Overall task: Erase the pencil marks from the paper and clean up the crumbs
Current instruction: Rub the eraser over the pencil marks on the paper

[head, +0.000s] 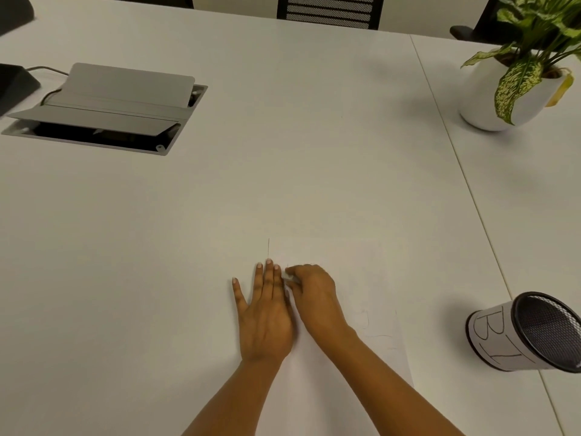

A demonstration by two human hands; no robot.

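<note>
Premises present as an office meeting room. Evidence: a large white conference table (pixel 283 136) made of sections joined along a visible seam, fitted with a recessed cable and power box (pixel 103 111) whose grey lid stands open, a cable leading out of it toward a dark device (pixel 14 86) at the left edge. Further evidence: a black mesh-backed office chair (pixel 330 11) drawn up at the far side, a potted variegated plant (pixel 515 80) in a white pot, and a black mesh pen holder (pixel 531 333) wrapped in hand-lettered paper.
</note>
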